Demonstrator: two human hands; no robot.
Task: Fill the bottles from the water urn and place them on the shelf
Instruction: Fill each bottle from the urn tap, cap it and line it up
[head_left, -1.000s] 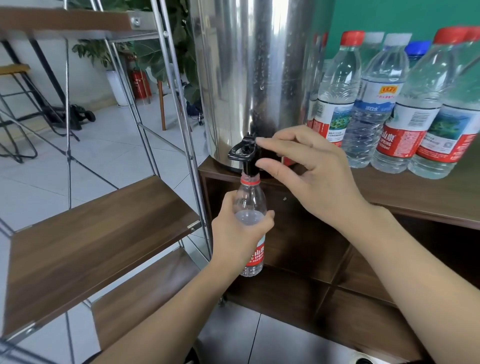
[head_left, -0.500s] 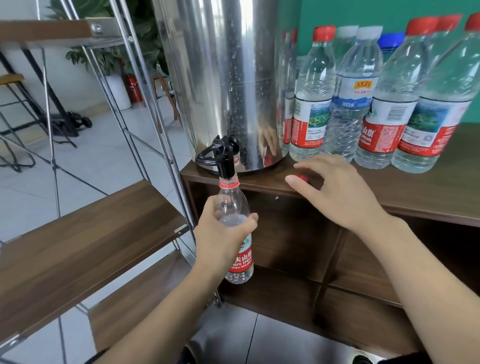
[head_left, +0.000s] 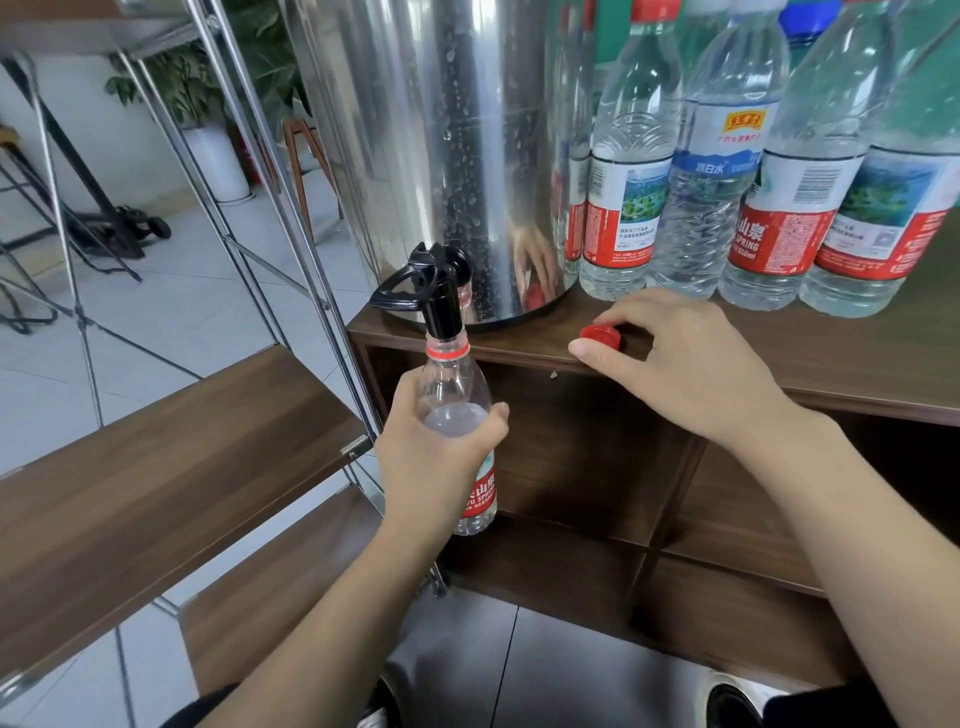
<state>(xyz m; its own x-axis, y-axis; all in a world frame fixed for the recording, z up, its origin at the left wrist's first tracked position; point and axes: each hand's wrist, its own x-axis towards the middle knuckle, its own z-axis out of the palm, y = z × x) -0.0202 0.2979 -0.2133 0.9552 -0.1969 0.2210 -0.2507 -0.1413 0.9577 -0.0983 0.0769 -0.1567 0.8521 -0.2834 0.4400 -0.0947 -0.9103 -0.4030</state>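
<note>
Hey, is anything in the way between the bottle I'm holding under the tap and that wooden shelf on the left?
Only the steel rack post stands between the bottle in your left hand and the wooden shelf; the shelf's near side looks open.

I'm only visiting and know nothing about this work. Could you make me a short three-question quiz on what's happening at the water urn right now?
1. True or false: the bottle held under the tap has its cap on.
2. Which hand grips that bottle? A) left hand B) right hand
3. Fill in: the right hand's fingers are on a red ____ lying on the wooden cabinet top.

Key
1. False; its mouth is open at the tap.
2. A.
3. Cap.
</note>
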